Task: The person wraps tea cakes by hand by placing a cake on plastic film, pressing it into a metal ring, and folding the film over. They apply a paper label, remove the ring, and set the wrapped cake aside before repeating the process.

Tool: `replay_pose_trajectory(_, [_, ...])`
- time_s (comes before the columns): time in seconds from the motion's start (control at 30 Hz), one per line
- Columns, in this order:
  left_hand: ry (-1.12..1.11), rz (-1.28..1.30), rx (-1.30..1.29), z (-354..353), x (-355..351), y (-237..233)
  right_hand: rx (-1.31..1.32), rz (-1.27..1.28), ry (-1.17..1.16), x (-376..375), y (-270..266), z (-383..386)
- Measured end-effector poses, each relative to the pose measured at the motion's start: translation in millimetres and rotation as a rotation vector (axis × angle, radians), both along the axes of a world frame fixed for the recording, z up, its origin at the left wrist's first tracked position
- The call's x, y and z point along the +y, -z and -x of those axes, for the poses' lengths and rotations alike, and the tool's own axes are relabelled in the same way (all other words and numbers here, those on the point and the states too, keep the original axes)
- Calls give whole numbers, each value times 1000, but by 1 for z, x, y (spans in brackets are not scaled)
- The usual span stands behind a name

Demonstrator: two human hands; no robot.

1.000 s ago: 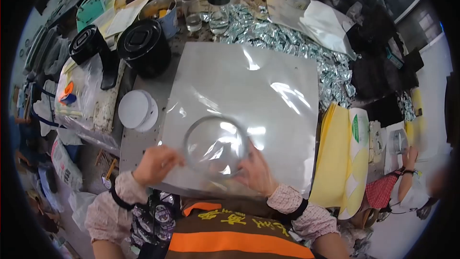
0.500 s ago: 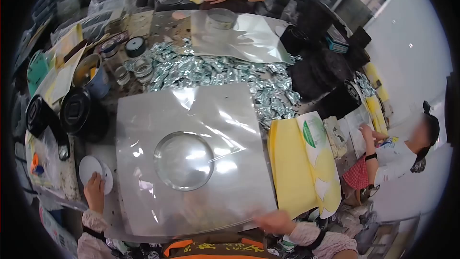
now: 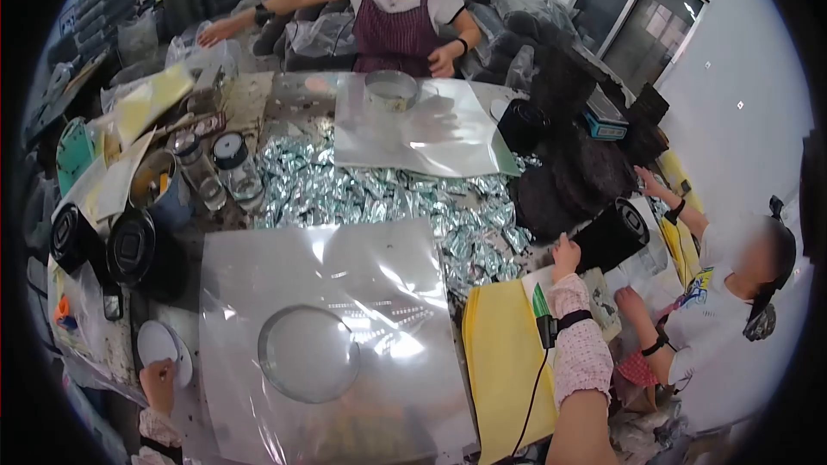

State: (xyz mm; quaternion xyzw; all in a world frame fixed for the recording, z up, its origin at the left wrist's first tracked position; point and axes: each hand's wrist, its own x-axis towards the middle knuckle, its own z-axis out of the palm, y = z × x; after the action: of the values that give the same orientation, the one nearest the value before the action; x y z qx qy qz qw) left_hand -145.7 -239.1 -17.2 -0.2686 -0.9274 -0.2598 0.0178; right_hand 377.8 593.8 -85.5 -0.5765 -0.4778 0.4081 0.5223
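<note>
Left hand [image 3: 157, 386] lies on white lid [image 3: 170, 343], fingers together, beside sheet [image 3: 258, 267]. Clear dish [image 3: 308, 353] on the sheet is empty. Right hand [image 3: 566, 257] is at far edge of yellow stack [image 3: 500, 353]; can't tell its grip.

The left hand [image 3: 158, 383] lies low at the near left edge, back upward, fingers pointing away from the body. Its patterned pink sleeve [image 3: 153, 426] barely shows. The right arm [image 3: 579, 370] stretches forward and to the right (well apart from the left), in the same sleeve, with a black strap [image 3: 560, 325] round the wrist. The right hand [image 3: 565, 256] looks loosely curled, its grip too small to judge.
</note>
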Motion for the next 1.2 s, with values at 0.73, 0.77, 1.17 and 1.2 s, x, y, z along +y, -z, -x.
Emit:
replay_pose_trajectory(0.73, [-151, -63, -98, -7, -7, 16, 813, 214, -81, 42, -34, 40])
replay_pose_trajectory(0.77, [-158, -46, -115, -8, -5, 14, 722, 253, -69, 32, -27, 46])
replay_pose_trajectory(1.17, [-172, -261, -99, -40, 45, -27, -228, 0, -413, -166, -54, 140])
replay_pose_trajectory(1.2, [46, -470, 54, -68, 84, -43, -191, -45, -467, -167, -53, 136])
